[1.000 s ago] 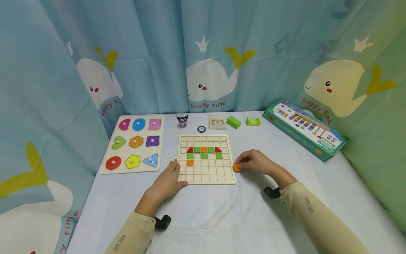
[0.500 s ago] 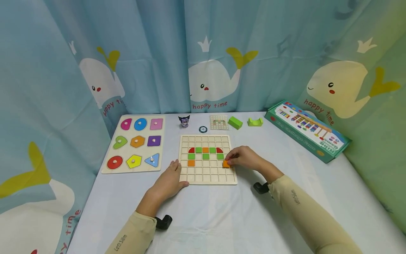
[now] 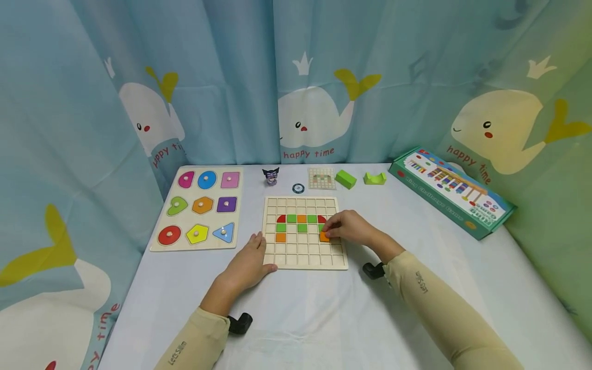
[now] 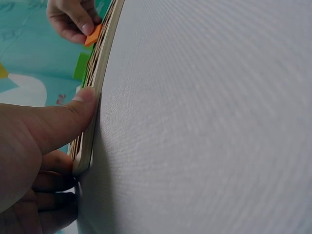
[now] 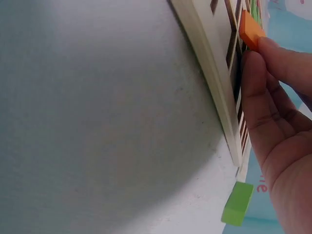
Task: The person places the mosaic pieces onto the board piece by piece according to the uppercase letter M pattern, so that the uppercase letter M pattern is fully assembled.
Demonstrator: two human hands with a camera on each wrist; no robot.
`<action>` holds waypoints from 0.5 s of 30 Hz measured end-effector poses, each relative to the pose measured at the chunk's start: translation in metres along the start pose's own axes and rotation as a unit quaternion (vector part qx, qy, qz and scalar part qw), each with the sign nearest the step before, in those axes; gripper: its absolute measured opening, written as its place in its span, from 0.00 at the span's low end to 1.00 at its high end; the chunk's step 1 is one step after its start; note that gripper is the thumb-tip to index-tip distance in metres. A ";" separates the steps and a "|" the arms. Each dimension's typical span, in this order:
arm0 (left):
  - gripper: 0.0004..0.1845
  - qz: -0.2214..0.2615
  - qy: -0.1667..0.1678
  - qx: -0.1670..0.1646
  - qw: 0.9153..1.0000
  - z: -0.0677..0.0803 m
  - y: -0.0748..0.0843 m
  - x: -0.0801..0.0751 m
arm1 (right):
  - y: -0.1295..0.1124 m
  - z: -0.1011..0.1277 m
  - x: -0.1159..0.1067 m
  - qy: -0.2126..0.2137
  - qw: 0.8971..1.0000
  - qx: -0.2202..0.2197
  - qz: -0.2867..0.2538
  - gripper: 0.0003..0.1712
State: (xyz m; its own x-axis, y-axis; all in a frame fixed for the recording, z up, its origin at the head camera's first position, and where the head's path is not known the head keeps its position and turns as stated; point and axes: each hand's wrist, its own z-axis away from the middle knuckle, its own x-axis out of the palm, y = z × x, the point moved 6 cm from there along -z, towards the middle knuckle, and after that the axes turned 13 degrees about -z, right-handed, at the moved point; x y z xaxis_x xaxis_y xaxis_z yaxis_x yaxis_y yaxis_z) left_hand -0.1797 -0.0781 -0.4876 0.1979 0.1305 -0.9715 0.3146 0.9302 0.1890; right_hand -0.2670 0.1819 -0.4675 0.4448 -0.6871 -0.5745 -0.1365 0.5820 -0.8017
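My right hand (image 3: 350, 227) pinches an orange square tile (image 3: 325, 237) between thumb and fingertips over the right part of a wooden grid board (image 3: 302, 260). In the right wrist view the orange tile (image 5: 250, 30) is tilted at the board's cells. The board bears red quarter-round tiles (image 3: 281, 219), green square tiles (image 3: 302, 227) and orange ones (image 3: 280, 237), in an arch-like pattern. At the board's front left corner lies my left hand (image 3: 246, 263), its fingers extended along the left edge. Its thumb (image 4: 84, 95) touches the front edge in the left wrist view.
A shape puzzle board (image 3: 199, 246) with knobbed pieces lies at left. Behind the grid are a small figurine (image 3: 271, 177), a round token (image 3: 298, 188), a pattern card (image 3: 321, 179), a green block (image 3: 346, 179) and a green notched block (image 3: 375, 178). A game box (image 3: 453, 190) stands back right.
My right hand has moved left with the orange tile, from beside the board's right edge to over its cells, below the right green tile. The left hand has stayed at the corner.
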 end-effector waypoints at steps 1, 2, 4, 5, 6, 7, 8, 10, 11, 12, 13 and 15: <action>0.46 0.000 0.000 0.000 1.000 0.000 0.000 0.000 | -0.001 0.000 0.001 0.000 1.000 0.000 0.005 0.02; 0.46 0.001 0.001 0.001 1.000 0.000 0.000 0.000 | -0.001 0.000 0.001 -0.001 1.000 -0.001 0.010 0.03; 0.46 0.001 0.001 0.004 1.000 0.000 0.001 0.000 | -0.002 0.002 0.003 0.000 1.000 0.000 0.018 0.03; 0.45 0.001 0.001 0.006 1.000 0.000 0.002 0.000 | -0.002 0.003 0.004 0.001 1.000 0.000 0.023 0.03; 0.45 0.002 0.001 0.008 1.000 0.000 0.002 0.000 | -0.002 0.004 0.005 0.002 1.000 0.000 0.026 0.03; 0.45 0.003 0.000 0.009 1.000 -0.001 0.003 0.000 | -0.002 0.005 0.006 0.004 1.000 0.000 0.028 0.02; 0.45 0.003 0.000 0.010 1.000 -0.001 0.003 0.000 | -0.002 0.006 0.007 0.007 1.000 0.000 0.030 0.02; 0.46 0.005 -0.003 0.008 1.000 -0.002 0.003 0.001 | -0.002 0.007 0.008 0.011 0.999 -0.005 0.034 0.02; 0.46 0.007 -0.006 0.006 1.000 -0.002 0.003 0.001 | -0.002 0.006 0.009 0.013 0.999 -0.010 0.038 0.03; 0.46 0.009 -0.009 0.005 1.000 -0.002 0.002 0.002 | -0.002 0.006 0.010 0.015 0.999 -0.013 0.037 0.04; 0.46 0.011 -0.013 0.003 1.000 -0.002 0.001 0.002 | -0.002 0.006 0.010 0.019 0.999 -0.017 0.038 0.04; 0.45 0.010 -0.017 -0.003 1.000 -0.003 -0.001 0.001 | -0.004 0.007 0.009 0.037 0.998 -0.031 0.044 0.02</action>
State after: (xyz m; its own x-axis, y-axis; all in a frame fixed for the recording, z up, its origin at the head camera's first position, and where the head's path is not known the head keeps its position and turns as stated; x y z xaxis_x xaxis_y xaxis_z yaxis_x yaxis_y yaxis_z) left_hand -0.1823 -0.0779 -0.4894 0.2350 0.1368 -0.9623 0.3049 0.9297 0.2066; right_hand -0.2564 0.1763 -0.4683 0.3629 -0.6660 -0.6517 -0.2283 0.6146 -0.7551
